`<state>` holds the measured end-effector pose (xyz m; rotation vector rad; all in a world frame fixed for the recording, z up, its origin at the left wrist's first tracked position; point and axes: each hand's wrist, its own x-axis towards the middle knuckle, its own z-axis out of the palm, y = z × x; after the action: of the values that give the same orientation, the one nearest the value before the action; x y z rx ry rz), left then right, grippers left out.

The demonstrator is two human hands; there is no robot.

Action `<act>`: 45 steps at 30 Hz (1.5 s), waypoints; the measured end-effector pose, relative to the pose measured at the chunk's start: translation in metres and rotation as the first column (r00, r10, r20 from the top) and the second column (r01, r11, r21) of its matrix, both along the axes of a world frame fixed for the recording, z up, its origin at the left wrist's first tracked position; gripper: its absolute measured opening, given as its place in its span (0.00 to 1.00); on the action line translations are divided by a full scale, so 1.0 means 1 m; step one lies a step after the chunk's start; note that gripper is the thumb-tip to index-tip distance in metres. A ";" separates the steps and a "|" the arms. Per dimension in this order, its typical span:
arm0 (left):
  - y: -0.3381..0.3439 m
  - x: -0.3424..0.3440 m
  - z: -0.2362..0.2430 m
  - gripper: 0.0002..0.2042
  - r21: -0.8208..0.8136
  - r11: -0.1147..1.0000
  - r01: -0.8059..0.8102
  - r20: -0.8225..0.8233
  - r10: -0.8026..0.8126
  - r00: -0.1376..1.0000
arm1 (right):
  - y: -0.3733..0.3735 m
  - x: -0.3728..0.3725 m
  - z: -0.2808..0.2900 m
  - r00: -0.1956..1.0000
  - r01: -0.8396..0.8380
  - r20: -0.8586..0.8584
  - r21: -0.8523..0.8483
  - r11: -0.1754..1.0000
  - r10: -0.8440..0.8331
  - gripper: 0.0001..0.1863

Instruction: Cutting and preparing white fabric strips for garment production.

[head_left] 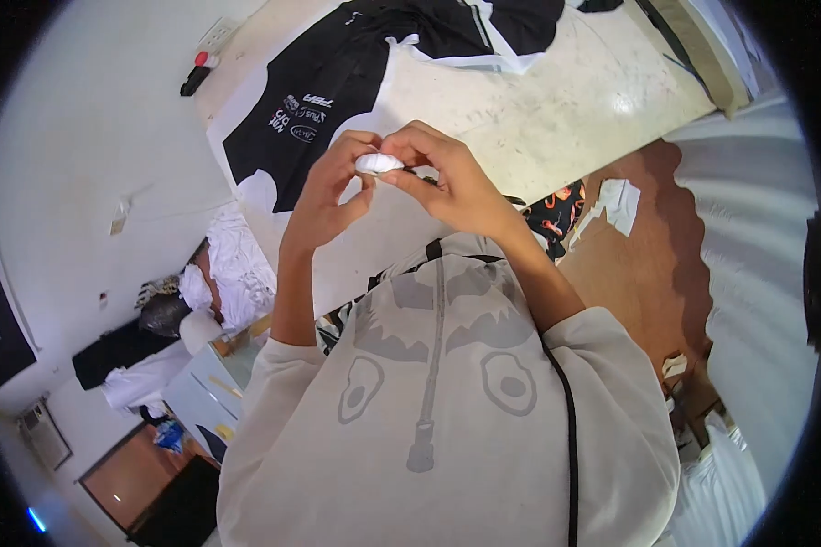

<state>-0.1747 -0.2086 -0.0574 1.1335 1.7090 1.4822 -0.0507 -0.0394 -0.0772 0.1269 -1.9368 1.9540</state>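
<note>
Between my two hands, above the near part of the pale worktable (575,109), is a small white rounded object (378,163), with a narrow dark bit showing at its right. My left hand (330,202) has its fingertips closed on the object's left side, thumb bent beneath. My right hand (449,182) pinches it from the right between fingers and thumb. What exactly it is, I cannot tell. Behind my hands, black fabric pieces (274,146) with white printing and white edging lie on the table.
A red-topped black item (201,71) is beyond the table's left corner. Piled white fabric (237,255) sits at the left, above a light cabinet (196,392). Patterned cloth (561,214) and white scraps (618,205) are below the table's right edge, beside a hanging pale curtain (748,273).
</note>
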 end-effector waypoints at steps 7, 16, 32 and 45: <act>0.015 0.015 0.000 0.14 -0.048 0.970 -0.237 -0.225 0.221 0.949 | 0.007 -0.006 -0.002 0.988 -0.082 0.125 -0.104 0.991 0.095 0.13; 0.017 0.033 -0.017 0.11 0.114 0.785 -0.608 -0.311 0.610 0.729 | 0.017 -0.015 -0.009 0.975 -0.087 0.180 -0.241 0.967 0.133 0.13; 0.041 0.031 -0.030 0.13 0.577 0.679 -0.454 -0.710 0.691 0.132 | 0.026 -0.018 -0.001 0.973 -0.088 0.195 -0.198 0.976 0.127 0.10; 0.004 0.048 -0.020 0.11 0.358 0.782 -0.511 -0.358 0.620 0.698 | 0.023 -0.021 0.002 0.970 -0.092 0.201 -0.211 0.973 0.135 0.11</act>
<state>-0.1271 -0.2046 -0.0775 1.1994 2.4388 1.9401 -0.0716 -0.0160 -0.0754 -0.0301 -1.8823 2.3113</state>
